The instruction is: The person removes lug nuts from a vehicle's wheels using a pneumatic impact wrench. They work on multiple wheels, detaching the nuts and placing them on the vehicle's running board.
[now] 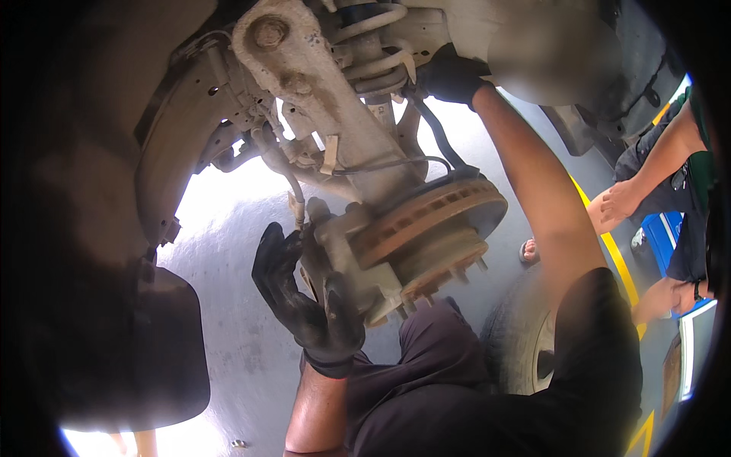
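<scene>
A brake caliper (346,255) sits over the edge of a rusty brake disc (438,217) whose hub has several studs pointing downward. My left hand (308,305), in a black glove, cups the caliper from its outer left side, its fingers curled up along the back and the thumb on the near face. Up beside the coil spring (381,57) is my right hand (454,76), also black-gloved, its fingers hidden behind the parts there. A dusty steering knuckle arm (320,99) slants between the two hands. A brake hose (291,179) runs down toward the caliper.
The wheel arch liner (164,167) and a dark mud flap (171,350) flank the left side. A tyre (518,327) stands on the grey floor by my right arm. Another person's arm (655,171) shows at the right, near a blue box (664,236) and yellow floor lines.
</scene>
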Available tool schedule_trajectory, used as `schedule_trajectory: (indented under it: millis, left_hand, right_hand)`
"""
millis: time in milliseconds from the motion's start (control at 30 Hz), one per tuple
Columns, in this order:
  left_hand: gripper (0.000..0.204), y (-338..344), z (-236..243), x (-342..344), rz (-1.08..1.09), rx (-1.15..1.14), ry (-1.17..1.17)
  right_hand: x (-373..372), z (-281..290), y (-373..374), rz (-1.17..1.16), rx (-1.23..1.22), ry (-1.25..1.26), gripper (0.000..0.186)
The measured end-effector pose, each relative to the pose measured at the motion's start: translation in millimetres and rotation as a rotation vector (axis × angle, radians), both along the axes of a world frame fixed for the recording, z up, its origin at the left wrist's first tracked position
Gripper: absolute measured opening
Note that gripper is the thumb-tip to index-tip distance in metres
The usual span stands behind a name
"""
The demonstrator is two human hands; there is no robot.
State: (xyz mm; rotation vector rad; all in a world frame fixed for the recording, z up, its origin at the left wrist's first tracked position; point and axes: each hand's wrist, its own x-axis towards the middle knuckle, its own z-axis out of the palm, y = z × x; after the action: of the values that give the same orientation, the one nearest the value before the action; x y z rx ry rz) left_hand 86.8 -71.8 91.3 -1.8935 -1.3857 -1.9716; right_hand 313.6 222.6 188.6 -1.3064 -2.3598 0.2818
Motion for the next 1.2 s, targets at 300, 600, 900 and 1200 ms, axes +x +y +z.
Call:
schedule_trajectory:
  millis: [300,600,900,1200]
  left_hand:
    - [0.046,3.1,5.0,11.0,-0.102,0.066,-0.208]
    - [0.045,5.3,2.9,-1.5,0.041,-0.019,-0.018]
    - [0.034,8.5,14.2,2.7,-0.512,-0.115,-0.432]
    - [0.028,36.6,46.9,-43.2,-0.081,0.187,0.716]
  right_hand:
    - [5.6,-30.2,25.7,0.042,0.421,-0.276,0.018]
    - [144.7,-192.7,-127.3,-0.220,0.265,0.070,0.032]
    - [187.5,-384.7,-566.4,-0.793,0.033,-0.433,0.068]
    - [175.6,-439.4,-609.9,-0.865,0.011,-0.316,0.058]
